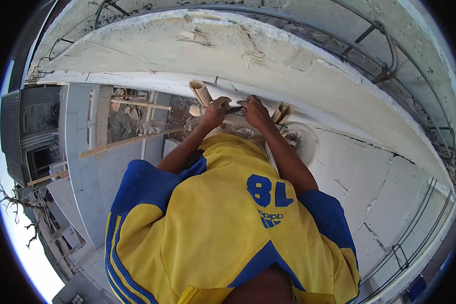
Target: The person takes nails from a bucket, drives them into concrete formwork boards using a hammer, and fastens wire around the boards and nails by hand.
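Note:
My left hand [216,112] and my right hand [255,111] are close together in front of my waist, near the pale wall. Both have their fingers curled inward. Between them is a small dark object [235,108], gripped at its two ends; it is too small to name. Left of my left hand a tan, hollow-looking piece [200,93] leans up against the wall side. Just right of my right hand stands a similar tan piece [282,112] with an open end. My palms are hidden.
A long, rough-edged pale slab [268,48] arches above my hands, with steel reinforcing bars [387,66] behind it. A white round container [309,142] with debris stands at the right. Wooden poles [119,144] and a block wall [83,152] lie left; pale blocks [365,187] fill the right.

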Tool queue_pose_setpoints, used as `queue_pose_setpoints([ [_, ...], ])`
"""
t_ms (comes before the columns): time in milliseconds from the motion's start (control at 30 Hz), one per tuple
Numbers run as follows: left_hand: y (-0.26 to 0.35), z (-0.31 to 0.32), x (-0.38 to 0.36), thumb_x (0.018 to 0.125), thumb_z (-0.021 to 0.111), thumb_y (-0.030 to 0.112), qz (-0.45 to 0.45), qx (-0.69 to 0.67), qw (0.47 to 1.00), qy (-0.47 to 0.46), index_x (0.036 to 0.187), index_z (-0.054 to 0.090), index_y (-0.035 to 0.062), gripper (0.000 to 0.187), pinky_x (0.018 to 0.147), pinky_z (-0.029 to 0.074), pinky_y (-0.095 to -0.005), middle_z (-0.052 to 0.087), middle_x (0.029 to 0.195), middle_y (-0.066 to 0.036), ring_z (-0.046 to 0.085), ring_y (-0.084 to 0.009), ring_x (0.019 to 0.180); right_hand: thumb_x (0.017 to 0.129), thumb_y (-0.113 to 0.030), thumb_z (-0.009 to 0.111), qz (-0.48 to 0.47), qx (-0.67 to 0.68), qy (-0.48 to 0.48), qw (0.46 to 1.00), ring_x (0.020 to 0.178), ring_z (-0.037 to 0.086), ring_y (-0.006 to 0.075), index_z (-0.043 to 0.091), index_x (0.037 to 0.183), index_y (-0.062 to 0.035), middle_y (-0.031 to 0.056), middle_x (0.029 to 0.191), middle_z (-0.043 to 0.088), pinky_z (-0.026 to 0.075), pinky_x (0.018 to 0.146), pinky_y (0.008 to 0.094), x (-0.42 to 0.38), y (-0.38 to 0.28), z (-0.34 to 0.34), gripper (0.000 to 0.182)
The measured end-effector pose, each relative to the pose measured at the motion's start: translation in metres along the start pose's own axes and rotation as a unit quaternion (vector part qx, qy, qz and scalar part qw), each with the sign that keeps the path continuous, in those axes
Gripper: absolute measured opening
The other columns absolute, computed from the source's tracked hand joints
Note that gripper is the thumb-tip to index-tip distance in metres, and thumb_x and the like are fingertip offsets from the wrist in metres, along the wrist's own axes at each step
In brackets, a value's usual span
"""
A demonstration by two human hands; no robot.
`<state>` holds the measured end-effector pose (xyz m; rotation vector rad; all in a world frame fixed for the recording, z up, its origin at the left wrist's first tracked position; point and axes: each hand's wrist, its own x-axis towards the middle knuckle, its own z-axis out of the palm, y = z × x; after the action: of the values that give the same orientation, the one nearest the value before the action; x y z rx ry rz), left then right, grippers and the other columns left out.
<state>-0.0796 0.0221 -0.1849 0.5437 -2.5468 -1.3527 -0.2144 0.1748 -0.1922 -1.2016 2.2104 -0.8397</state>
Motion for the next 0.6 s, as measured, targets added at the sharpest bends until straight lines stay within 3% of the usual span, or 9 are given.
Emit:
queue_pose_setpoints([
  [67,-0.017,0.005,-0.002,0.089,0.057,0.001,0.045,-0.016,0.999,0.016,0.112,0.056,0.0027,0.023,0.071,0.051,-0.0361,0.063,0.083,-0.013,0.065,-0.0264,0.078,0.085,-0.017,0.065,0.01,-0.028,-0.031,0.999,0.107,0.059,0.0305,0.073,0.106,-0.0154,0.0114,0.11,0.058,0.051,0.089,0.0435,0.01,0.003,0.011,0.023],
  [133,-0.022,0.007,-0.007,0.087,0.064,0.005,-0.013,-0.015,1.0,-0.007,0.11,0.057,0.0024,0.024,0.072,0.051,-0.0369,0.064,0.085,-0.012,0.065,-0.027,0.079,0.085,-0.017,0.064,0.014,0.009,-0.023,1.0,0.104,0.059,0.0318,0.074,0.098,-0.0122,0.0119,0.104,0.062,0.05,0.088,0.0436,0.013,0.009,0.021,0.017],
  [167,-0.005,0.0,-0.006,0.084,0.07,0.01,-0.102,-0.062,0.992,-0.032,0.107,0.062,0.002,0.025,0.077,0.05,-0.0367,0.066,0.092,-0.014,0.065,-0.0275,0.086,0.087,-0.016,0.059,-0.022,-0.007,-0.006,1.0,0.102,0.06,0.0332,0.073,0.092,-0.009,0.0124,0.098,0.064,0.05,0.084,0.0449,0.013,0.01,0.022,0.016],
  [200,-0.025,0.007,-0.006,0.085,0.07,0.01,0.007,-0.016,1.0,0.0,0.103,0.064,0.0023,0.02,0.077,0.051,-0.037,0.066,0.094,-0.014,0.065,-0.0284,0.087,0.089,-0.015,0.055,-0.049,-0.004,0.042,0.998,0.096,0.061,0.0348,0.068,0.089,-0.0062,0.0146,0.093,0.064,0.049,0.081,0.0457,0.014,0.017,0.03,0.016],
  [233,-0.038,0.01,-0.004,0.084,0.07,0.009,0.039,0.016,0.999,-0.006,0.099,0.066,0.0023,0.017,0.077,0.051,-0.0378,0.066,0.093,-0.014,0.065,-0.0297,0.088,0.089,-0.015,0.055,-0.055,-0.01,0.049,0.997,0.096,0.061,0.0348,0.068,0.089,-0.0062,0.0146,0.093,0.064,0.049,0.081,0.0457,0.016,0.013,0.026,0.016],
  [367,-0.038,0.01,0.0,0.084,0.069,0.008,0.011,-0.007,0.999,-0.039,0.095,0.066,0.0021,0.013,0.078,0.052,-0.0394,0.065,0.094,-0.015,0.065,-0.032,0.089,0.089,-0.013,0.054,-0.045,-0.019,0.044,0.998,0.088,0.062,0.0384,0.062,0.095,-0.0052,0.0185,0.092,0.065,0.048,0.078,0.0474,0.019,0.006,0.024,0.013],
  [467,-0.042,0.011,0.006,0.083,0.067,0.008,-0.015,0.016,0.999,-0.034,0.093,0.066,0.0025,0.011,0.077,0.052,-0.0409,0.064,0.095,-0.016,0.065,-0.034,0.088,0.086,-0.014,0.056,-0.016,0.064,0.027,0.997,0.085,0.062,0.0402,0.063,0.09,-0.0037,0.0195,0.088,0.065,0.048,0.075,0.0495,0.018,-0.032,-0.004,0.013],
  [533,-0.054,0.02,0.006,0.082,0.066,0.007,-0.036,0.033,0.999,-0.022,0.093,0.065,0.0028,0.012,0.077,0.052,-0.0413,0.064,0.094,-0.016,0.064,-0.0348,0.088,0.083,-0.016,0.056,0.011,0.011,-0.07,0.997,0.082,0.064,0.0412,0.064,0.085,-0.0022,0.0207,0.086,0.067,0.05,0.074,0.0501,0.017,-0.066,-0.028,0.016],
  [600,-0.075,0.029,0.003,0.077,0.065,0.003,0.083,0.112,0.99,0.025,0.091,0.062,0.0025,0.014,0.075,0.051,-0.0424,0.063,0.091,-0.016,0.062,-0.0363,0.086,0.083,-0.016,0.055,0.014,-0.022,-0.089,0.996,0.082,0.065,0.0412,0.065,0.084,-0.0019,0.0207,0.086,0.068,0.051,0.075,0.0499,0.011,-0.089,-0.037,0.017],
])
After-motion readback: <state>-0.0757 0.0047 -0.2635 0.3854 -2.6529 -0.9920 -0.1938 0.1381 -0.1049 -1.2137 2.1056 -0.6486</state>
